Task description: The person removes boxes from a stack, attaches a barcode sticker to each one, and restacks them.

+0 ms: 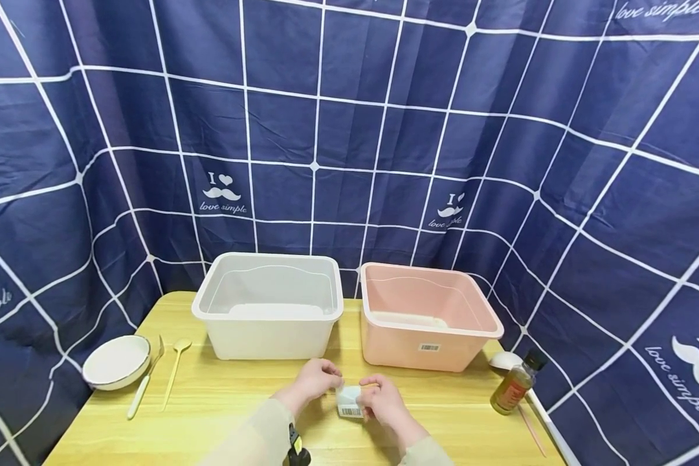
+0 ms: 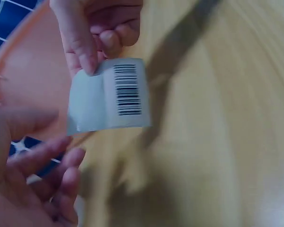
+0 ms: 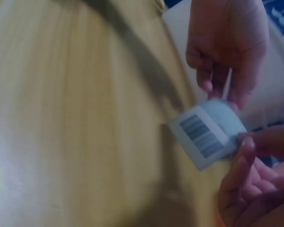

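A small pale-blue and white barcode label (image 1: 349,400) is held up over the wooden table in front of the two bins. My right hand (image 1: 382,402) pinches one edge of it between thumb and fingers. The left wrist view shows its black barcode upright beside a plain bluish half, with the right hand (image 2: 102,28) gripping the top edge. My left hand (image 1: 314,383) is beside the label's opposite edge, fingertips right at a corner. In the left wrist view the left hand (image 2: 33,175) has thumb and fingers apart, loosely bent, the thumb blurred.
Behind the hands stand a white bin (image 1: 270,340) and a pink bin (image 1: 396,349). At left lie a bowl (image 1: 116,362), a white-handled fork (image 1: 142,388) and a gold spoon (image 1: 177,362). At right are a bottle (image 1: 512,388), a white ladle (image 1: 505,360) and a thin pink stick (image 1: 531,430).
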### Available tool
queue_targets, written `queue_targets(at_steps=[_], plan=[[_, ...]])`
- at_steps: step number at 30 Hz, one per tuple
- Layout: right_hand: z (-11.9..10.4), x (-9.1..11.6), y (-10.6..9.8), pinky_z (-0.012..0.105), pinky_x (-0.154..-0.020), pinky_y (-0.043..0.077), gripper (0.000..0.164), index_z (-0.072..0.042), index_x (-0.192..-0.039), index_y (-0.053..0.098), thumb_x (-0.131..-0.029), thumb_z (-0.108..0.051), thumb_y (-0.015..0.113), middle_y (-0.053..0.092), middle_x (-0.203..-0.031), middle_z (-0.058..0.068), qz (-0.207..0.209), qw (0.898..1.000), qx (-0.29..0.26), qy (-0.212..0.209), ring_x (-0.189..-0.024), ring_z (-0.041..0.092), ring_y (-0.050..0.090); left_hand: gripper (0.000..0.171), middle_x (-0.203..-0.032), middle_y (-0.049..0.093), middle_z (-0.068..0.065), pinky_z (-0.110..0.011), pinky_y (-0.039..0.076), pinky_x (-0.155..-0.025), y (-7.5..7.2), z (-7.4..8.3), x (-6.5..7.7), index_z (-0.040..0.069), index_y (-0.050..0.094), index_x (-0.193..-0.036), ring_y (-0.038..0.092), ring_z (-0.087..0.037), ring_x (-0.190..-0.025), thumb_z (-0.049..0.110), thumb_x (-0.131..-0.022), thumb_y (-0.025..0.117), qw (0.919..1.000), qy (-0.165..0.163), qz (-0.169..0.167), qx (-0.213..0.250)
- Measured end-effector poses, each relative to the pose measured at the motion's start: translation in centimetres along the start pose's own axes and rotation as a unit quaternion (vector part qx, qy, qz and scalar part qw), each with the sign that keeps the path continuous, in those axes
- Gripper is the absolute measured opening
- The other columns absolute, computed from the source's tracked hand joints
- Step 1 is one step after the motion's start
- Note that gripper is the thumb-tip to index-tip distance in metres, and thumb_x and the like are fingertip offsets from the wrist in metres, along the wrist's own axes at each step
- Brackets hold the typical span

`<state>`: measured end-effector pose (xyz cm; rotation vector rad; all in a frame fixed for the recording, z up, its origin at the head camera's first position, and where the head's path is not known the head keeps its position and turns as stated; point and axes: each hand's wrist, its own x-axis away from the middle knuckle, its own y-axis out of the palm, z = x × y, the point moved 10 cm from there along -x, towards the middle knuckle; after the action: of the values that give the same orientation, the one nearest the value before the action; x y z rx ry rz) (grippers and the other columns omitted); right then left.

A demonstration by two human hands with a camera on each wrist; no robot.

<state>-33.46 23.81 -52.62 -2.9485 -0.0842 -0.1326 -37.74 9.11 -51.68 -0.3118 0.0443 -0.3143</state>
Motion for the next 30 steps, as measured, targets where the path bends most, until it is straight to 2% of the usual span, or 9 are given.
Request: queue_targets(at_steps=[2,6,8,11,15,18,22,27,30], plan=[[-1.5,0.1,0.2,0.021,-0.051,0.044,0.040,0.014,-0.114,0.050,-0.078,0.012,0.064,0.062,-0.074,0.006,-0.021,0.999,0.017,-0.022,-0.055,0.011,0.051,0.011,-0.079,0.065,-0.002,-0.033,0.049,-0.067,0.1,1.6,-0.2,0.000,0.070,-0.085,0.057,-0.014,-0.074,0.005,-0.077,0.077,0.9991,0.032,-0.027,-0.009],[-3.5,0.5,0.5,0.021,-0.053,0.041,0.040,0.012,-0.118,0.049,-0.081,0.008,0.066,0.062,-0.073,0.002,-0.048,0.998,0.011,-0.030,-0.057,0.011,0.050,0.009,-0.080,0.067,0.000,-0.034,0.045,-0.076,0.4,3.6,-0.1,0.000,0.071,-0.082,0.057,-0.014,-0.079,0.005,-0.077,0.077,0.9958,0.052,-0.076,0.001],[-4.0,0.7,0.4,0.020,-0.051,0.038,0.038,0.011,-0.116,0.051,-0.083,0.005,0.067,0.061,-0.072,0.000,-0.052,0.998,0.006,-0.029,-0.056,0.010,0.048,0.008,-0.082,0.067,-0.001,-0.036,0.044,-0.078,0.1,4.1,0.1,0.000,0.070,-0.082,0.056,-0.014,-0.081,0.004,-0.078,0.076,0.9958,0.050,-0.075,0.013],[-4.3,0.9,0.1,0.019,-0.049,0.034,0.028,0.012,-0.107,0.056,-0.085,0.000,0.069,0.059,-0.071,-0.002,-0.054,0.998,0.014,-0.033,-0.056,0.008,0.045,0.008,-0.085,0.066,-0.003,-0.037,0.044,-0.078,-0.8,4.7,0.3,-0.001,0.069,-0.084,0.056,-0.016,-0.083,0.003,-0.079,0.074,0.9968,0.053,-0.053,0.028],[-4.3,1.0,-0.4,0.018,-0.049,0.034,0.018,0.010,-0.096,0.060,-0.087,-0.003,0.069,0.057,-0.073,-0.002,-0.050,0.997,0.044,-0.043,-0.061,0.008,0.046,0.009,-0.088,0.065,-0.005,-0.036,0.044,-0.077,-1.5,4.7,0.4,-0.001,0.068,-0.086,0.056,-0.017,-0.084,0.002,-0.079,0.072,0.9974,0.048,-0.039,0.037],[-4.3,1.0,-0.5,0.018,-0.051,0.035,0.018,0.008,-0.097,0.060,-0.088,-0.005,0.069,0.058,-0.075,-0.001,-0.054,0.996,0.052,-0.049,-0.065,0.009,0.048,0.010,-0.088,0.064,-0.005,-0.037,0.043,-0.077,-1.5,4.3,0.6,0.001,0.067,-0.084,0.055,-0.018,-0.084,0.004,-0.077,0.072,0.9976,0.036,-0.046,0.038],[-4.4,1.2,0.0,0.018,-0.053,0.035,0.023,0.007,-0.103,0.062,-0.089,-0.009,0.070,0.062,-0.083,0.000,-0.080,0.994,0.056,-0.049,-0.070,0.011,0.049,0.013,-0.087,0.066,-0.003,-0.037,0.043,-0.078,-1.3,4.0,0.8,0.003,0.068,-0.089,0.057,-0.018,-0.084,0.006,-0.077,0.072,0.9968,0.028,-0.056,0.051],[-4.3,1.4,0.5,0.020,-0.055,0.035,0.019,0.009,-0.097,0.063,-0.088,-0.006,0.069,0.062,-0.084,0.001,-0.093,0.993,0.064,-0.046,-0.071,0.012,0.046,0.016,-0.087,0.067,-0.003,-0.037,0.046,-0.077,-1.2,3.8,1.0,0.002,0.069,-0.094,0.060,-0.019,-0.083,0.005,-0.079,0.070,0.9955,0.029,-0.063,0.064],[-4.5,1.4,0.6,0.026,-0.066,0.043,0.013,0.008,-0.093,0.062,-0.089,-0.004,0.067,0.065,-0.088,0.005,-0.095,0.993,0.054,-0.053,-0.077,0.015,0.052,0.017,-0.089,0.067,-0.002,-0.036,0.046,-0.076,-1.0,3.8,1.1,0.003,0.070,-0.094,0.059,-0.018,-0.084,0.007,-0.078,0.069,0.9947,0.026,-0.083,0.056]])
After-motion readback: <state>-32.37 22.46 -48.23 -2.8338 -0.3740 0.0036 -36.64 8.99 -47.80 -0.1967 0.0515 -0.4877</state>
